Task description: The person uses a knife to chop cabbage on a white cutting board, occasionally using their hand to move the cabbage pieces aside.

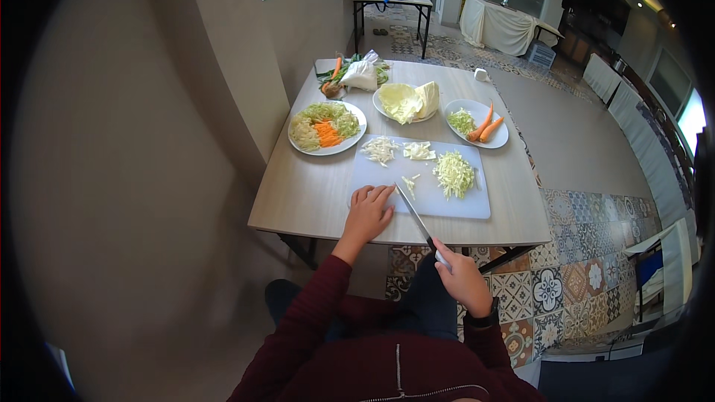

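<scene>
My right hand point(463, 279) is wrapped round the handle of a kitchen knife point(414, 213), its blade slanting up and left over a white cutting board point(417, 205). My left hand point(368, 212) lies on the board's left front part, fingers stretched out, fingertips close to the knife tip. I cannot see anything held under them. Just beyond the tip are a few cabbage shreds point(410, 184). A large heap of shredded cabbage point(453, 176) sits on the board's right. Along its far edge lie a pale chopped pile point(380, 150) and some cabbage pieces point(419, 151).
Behind the board stand a plate of shredded vegetables point(304, 147), a plate with cabbage leaves point(406, 103) and a plate with carrots point(484, 132). At the far left are more vegetables and a white plastic bag point(360, 75). A wall point(246, 104) borders the table's left side.
</scene>
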Action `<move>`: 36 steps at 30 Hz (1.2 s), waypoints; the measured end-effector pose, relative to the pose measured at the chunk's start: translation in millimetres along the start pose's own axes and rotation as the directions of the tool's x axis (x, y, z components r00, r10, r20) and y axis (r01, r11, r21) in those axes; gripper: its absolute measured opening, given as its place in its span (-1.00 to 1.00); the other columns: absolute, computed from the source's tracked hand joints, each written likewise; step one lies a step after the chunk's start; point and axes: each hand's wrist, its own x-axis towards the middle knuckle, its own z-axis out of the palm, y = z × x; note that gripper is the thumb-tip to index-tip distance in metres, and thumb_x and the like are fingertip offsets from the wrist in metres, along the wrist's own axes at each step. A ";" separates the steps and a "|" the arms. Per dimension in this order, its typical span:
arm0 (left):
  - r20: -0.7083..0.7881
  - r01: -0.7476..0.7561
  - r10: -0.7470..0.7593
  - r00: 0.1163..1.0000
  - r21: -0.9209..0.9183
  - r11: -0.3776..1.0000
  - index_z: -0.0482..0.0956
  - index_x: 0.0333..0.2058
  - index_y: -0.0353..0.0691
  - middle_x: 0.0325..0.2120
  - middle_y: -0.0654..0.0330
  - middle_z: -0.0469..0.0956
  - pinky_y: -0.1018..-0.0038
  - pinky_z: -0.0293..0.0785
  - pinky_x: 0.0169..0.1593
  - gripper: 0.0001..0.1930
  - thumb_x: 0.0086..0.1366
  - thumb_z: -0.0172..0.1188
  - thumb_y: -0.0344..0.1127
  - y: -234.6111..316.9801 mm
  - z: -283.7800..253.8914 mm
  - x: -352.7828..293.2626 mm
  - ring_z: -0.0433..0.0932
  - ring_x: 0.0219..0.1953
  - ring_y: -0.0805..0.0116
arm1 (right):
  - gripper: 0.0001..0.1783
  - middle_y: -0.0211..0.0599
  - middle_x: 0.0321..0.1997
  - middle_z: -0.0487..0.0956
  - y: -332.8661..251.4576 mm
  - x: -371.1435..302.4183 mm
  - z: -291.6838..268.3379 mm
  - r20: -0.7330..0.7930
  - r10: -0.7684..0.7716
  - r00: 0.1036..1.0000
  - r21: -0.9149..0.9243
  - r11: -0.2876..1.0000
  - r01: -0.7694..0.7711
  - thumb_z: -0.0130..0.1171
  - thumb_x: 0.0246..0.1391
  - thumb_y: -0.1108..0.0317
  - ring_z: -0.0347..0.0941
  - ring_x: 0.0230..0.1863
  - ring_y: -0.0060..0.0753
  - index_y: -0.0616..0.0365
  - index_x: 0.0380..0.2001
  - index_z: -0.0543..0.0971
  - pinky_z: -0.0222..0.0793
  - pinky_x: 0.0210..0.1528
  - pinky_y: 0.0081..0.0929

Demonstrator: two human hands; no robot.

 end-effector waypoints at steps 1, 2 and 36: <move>0.003 -0.007 0.007 1.000 0.009 1.000 0.52 0.13 -0.06 0.08 0.24 0.50 0.16 0.18 0.27 -0.55 0.26 0.20 -0.21 -0.4 0.5 0.0 0.36 0.16 0.09 | -0.44 0.20 -0.32 0.59 -0.5 -0.7 -1.3 -0.001 0.001 1.000 -0.001 1.000 -0.001 0.12 0.16 0.42 0.54 -0.25 0.25 0.13 0.26 0.41 0.44 -0.15 -0.02; 0.005 -0.014 0.014 1.000 0.019 1.000 0.52 0.14 -0.06 0.08 0.25 0.50 0.17 0.18 0.27 -0.55 0.26 0.20 -0.21 -0.8 0.9 -0.1 0.36 0.16 0.09 | -0.44 0.20 -0.32 0.59 -1.4 -1.6 -3.0 0.010 -0.011 1.000 -0.003 1.000 0.011 0.11 0.16 0.42 0.54 -0.25 0.24 0.16 0.26 0.41 0.43 -0.15 -0.02; 0.019 -0.009 0.008 1.000 0.046 0.999 0.52 0.15 -0.04 0.11 0.27 0.49 0.16 0.16 0.29 -0.55 0.27 0.18 -0.19 -0.6 -1.0 -0.2 0.35 0.16 0.08 | -0.40 -0.01 -0.33 0.57 4.0 7.3 -5.2 0.018 0.044 0.999 -0.220 0.975 -0.039 0.13 0.15 0.34 0.53 -0.24 0.12 -0.18 0.29 0.42 0.47 -0.17 -0.03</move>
